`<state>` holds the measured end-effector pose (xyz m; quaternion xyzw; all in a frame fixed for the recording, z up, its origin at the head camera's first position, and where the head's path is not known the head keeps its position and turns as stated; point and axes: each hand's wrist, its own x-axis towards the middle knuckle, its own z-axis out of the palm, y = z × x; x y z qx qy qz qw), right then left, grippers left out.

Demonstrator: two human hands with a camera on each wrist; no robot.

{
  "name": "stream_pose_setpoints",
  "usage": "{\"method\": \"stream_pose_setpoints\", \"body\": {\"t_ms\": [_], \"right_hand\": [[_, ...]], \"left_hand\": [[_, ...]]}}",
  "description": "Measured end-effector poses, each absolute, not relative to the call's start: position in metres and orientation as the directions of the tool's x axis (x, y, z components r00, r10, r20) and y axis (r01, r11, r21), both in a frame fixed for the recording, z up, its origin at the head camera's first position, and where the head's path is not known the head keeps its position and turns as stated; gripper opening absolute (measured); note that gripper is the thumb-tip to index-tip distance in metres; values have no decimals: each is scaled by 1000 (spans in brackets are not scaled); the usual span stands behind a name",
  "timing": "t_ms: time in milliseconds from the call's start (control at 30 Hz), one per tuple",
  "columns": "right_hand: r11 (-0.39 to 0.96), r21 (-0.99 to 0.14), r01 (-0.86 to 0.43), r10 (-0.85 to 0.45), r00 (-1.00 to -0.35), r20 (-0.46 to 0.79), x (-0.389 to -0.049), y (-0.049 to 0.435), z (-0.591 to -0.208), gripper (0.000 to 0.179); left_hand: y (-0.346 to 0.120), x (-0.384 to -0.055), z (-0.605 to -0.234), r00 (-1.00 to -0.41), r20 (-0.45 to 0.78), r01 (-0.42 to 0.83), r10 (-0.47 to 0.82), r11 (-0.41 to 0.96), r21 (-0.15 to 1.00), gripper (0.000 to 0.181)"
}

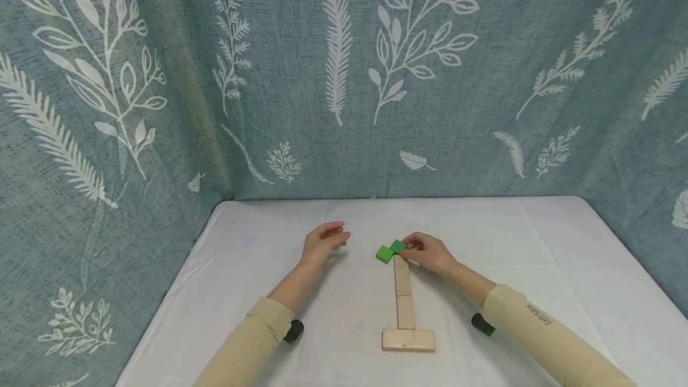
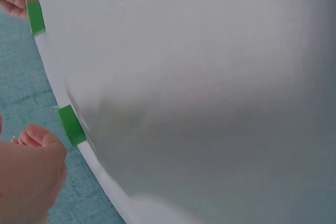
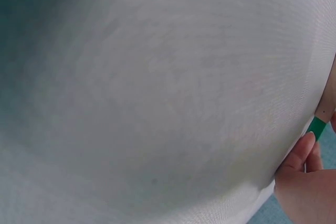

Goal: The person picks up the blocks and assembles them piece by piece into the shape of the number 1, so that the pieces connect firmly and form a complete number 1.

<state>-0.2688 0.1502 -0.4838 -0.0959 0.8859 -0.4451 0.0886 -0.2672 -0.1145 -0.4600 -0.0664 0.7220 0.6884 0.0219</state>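
My right hand pinches a dark green block between thumb and fingertips, at the far end of a line of pale wooden blocks. A lighter green block lies corner to corner with it, on the left. The same pinch shows in the right wrist view, with the thumb tip against the green block. My left hand hovers low with fingers bent and thumb apart from them. Close beside its fingertips stands a green block in the left wrist view, mostly hidden from the head view.
A wider wooden block lies crosswise at the near end of the line. White cloth covers the table, and a patterned teal curtain hangs behind it. Dark wrist cameras hang under both forearms.
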Motion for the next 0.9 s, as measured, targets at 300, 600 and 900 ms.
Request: {"method": "stream_pose_setpoints", "body": {"t_ms": [300,600,900], "right_hand": [[594,-800,-82,-242,-967,-80,-268,150,-482,31],[589,-804,-82,-244,-966,-80,-269,150,-483,31],[590,-802,-89,-245,-967,-73,-270,151,-484,31]], "left_hand": [[-124,-274,-465,-983,-149,-158,-108,78,984,40],[-128,-275,-466,-984,-136,-150,-114,117,982,37],[-124,-282,-473,-976,-169,-202,-136,289,936,40]]}}
